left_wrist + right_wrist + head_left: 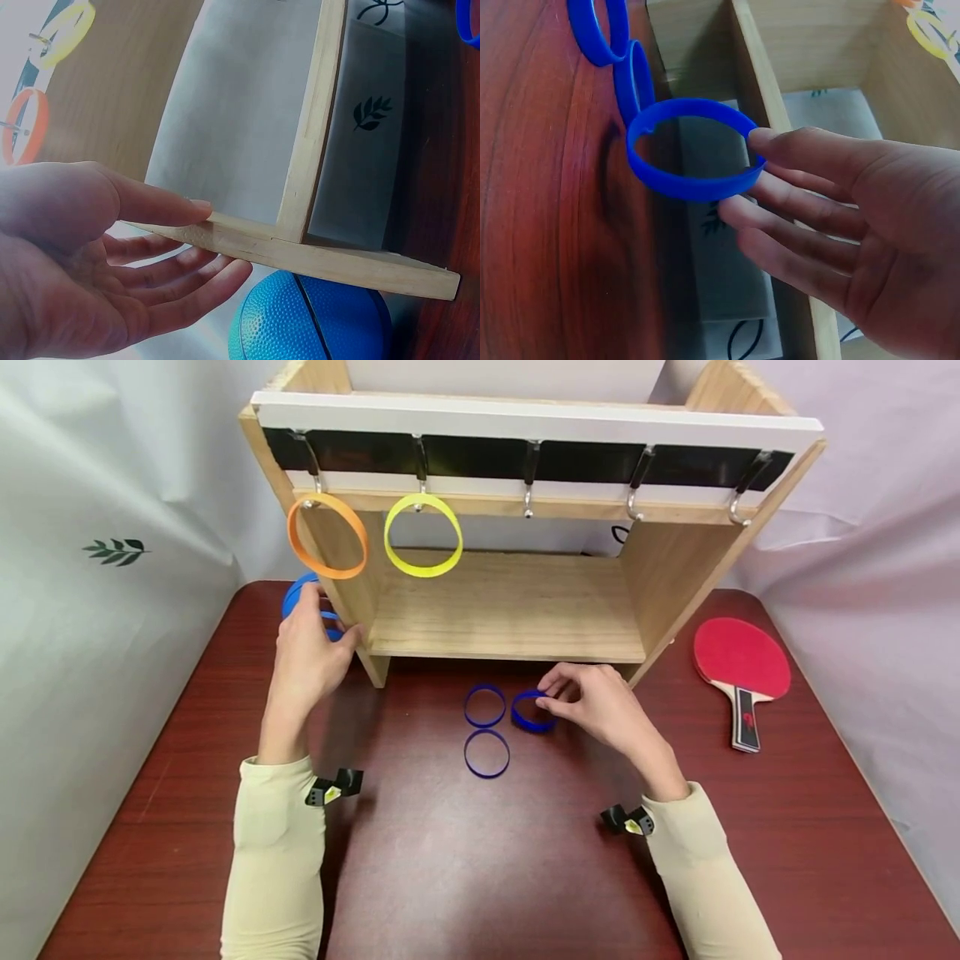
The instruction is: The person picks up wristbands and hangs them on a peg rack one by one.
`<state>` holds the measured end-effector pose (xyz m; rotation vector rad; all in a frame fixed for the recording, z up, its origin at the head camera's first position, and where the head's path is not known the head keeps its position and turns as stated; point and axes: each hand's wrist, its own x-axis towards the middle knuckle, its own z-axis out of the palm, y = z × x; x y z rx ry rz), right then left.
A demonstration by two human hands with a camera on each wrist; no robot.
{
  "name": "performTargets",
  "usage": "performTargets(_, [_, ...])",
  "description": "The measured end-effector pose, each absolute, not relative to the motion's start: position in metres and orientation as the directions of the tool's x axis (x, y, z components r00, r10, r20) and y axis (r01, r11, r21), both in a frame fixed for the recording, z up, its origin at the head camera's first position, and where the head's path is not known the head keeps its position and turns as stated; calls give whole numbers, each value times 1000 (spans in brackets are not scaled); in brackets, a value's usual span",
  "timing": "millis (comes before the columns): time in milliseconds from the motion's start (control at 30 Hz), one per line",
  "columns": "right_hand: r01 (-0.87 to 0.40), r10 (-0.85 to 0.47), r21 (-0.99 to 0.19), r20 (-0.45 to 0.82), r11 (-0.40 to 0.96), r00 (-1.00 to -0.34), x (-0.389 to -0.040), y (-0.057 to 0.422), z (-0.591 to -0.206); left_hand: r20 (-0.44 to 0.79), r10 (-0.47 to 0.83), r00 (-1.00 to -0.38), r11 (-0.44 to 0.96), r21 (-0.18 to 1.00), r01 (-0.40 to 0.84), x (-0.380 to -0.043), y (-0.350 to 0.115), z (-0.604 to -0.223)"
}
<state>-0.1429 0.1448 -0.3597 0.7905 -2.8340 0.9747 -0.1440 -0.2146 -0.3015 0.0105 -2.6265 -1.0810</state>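
Observation:
In the head view my left hand (306, 652) is at the left side panel of a wooden shelf (510, 610). The left wrist view has the thumb on one face of this panel (337, 266) and the fingers on the other, gripping it. My right hand (603, 706) pinches a blue wristband (697, 189) between thumb and fingers, at the front of the shelf. Two more blue wristbands, one farther back (484, 725) and one nearer (487, 776), are on the table to its left. An orange wristband (347, 573) and a yellow wristband (425, 572) hang from hooks.
A hook rack (585, 460) runs across the shelf's upper front, with several metal hooks. Behind the left hand sits a blue ball (315, 322), beside the shelf. A red table-tennis paddle (742, 660) lies on the dark wooden table (450, 860) at the right.

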Motion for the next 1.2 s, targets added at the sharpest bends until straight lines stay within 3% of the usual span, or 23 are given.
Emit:
performTargets(567, [-480, -489, -399, 87, 781, -868, -139, 145, -354, 273, -118, -955, 707, 698, 112, -142, -214, -297])
performTargets(767, [-501, -470, -501, 198, 706, -860, -131, 146, -338, 272, -116, -955, 707, 698, 114, -143, -214, -298])
performTargets(900, [-470, -397, -725, 290, 503, -871, -126, 141, -318, 269, -113, -956, 708, 697, 113, -144, -213, -300])
performTargets(1000, [-432, -306, -872, 357, 229, -883, -125, 133, -297, 266, -121, -956, 715, 692, 102, -143, -214, -300])
performTargets(1067, [-422, -238, -907, 406, 16, -882, -127, 126, -282, 267, -126, -955, 717, 690, 98, -143, -214, -300])
performTargets(1200, [-430, -95, -847, 479, -314, -873, -130, 112, -256, 270, -123, -955, 717, 690, 103, -142, -215, -301])
